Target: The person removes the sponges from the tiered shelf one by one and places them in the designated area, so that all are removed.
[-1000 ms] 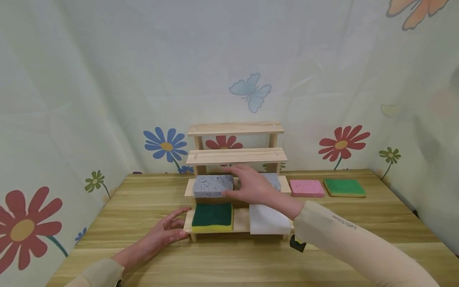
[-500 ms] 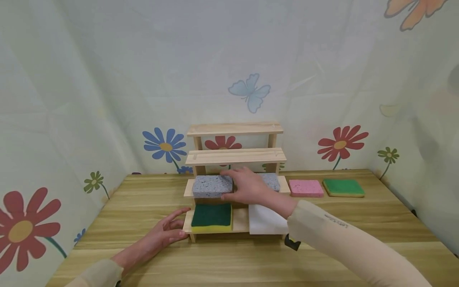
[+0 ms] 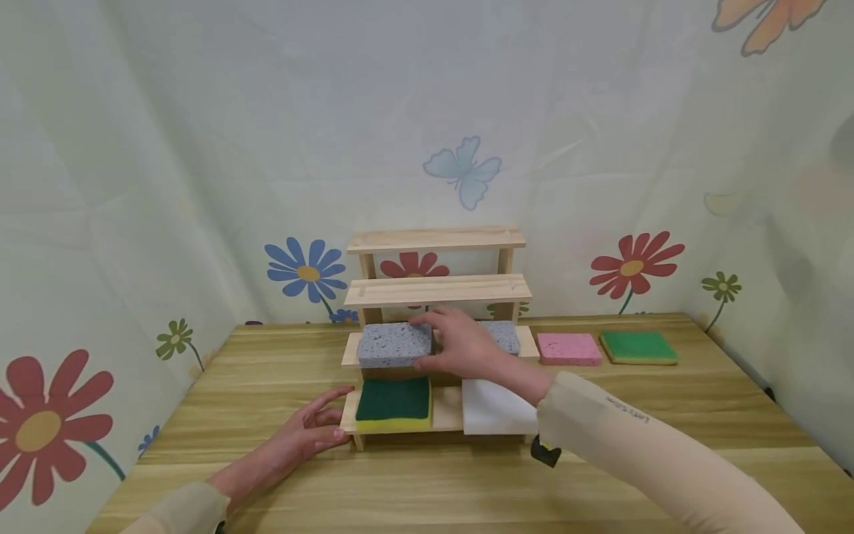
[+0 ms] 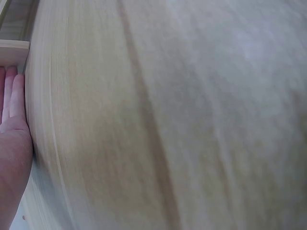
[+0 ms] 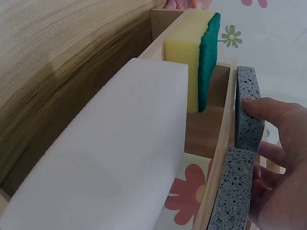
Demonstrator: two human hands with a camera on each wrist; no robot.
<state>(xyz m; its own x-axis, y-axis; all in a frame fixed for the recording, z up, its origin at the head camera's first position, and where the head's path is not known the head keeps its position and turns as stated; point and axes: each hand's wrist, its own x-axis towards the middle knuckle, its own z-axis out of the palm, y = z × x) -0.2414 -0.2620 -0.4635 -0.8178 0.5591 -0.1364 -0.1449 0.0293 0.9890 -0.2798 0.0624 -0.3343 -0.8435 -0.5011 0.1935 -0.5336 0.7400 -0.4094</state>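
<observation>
My right hand reaches to the second-lowest tier of a stepped wooden shelf. It pinches the right end of a grey speckled sponge, thumb on the front face and fingers at the back. Behind that hand, another grey sponge stands on the same tier, partly hidden in the head view. On the lowest tier are a green-and-yellow scouring sponge and a white sponge block. My left hand lies by the shelf's left end, its extended fingertips right at the bottom board.
To the shelf's right, a pink sponge and a green-topped sponge lie on the wooden table. A pale flowered cloth hangs behind and at both sides. The two upper tiers rise behind the grey sponges.
My right hand and forearm have shifted slightly left, the hand staying at the grey sponge's right end. My left hand has kept its place by the shelf.
</observation>
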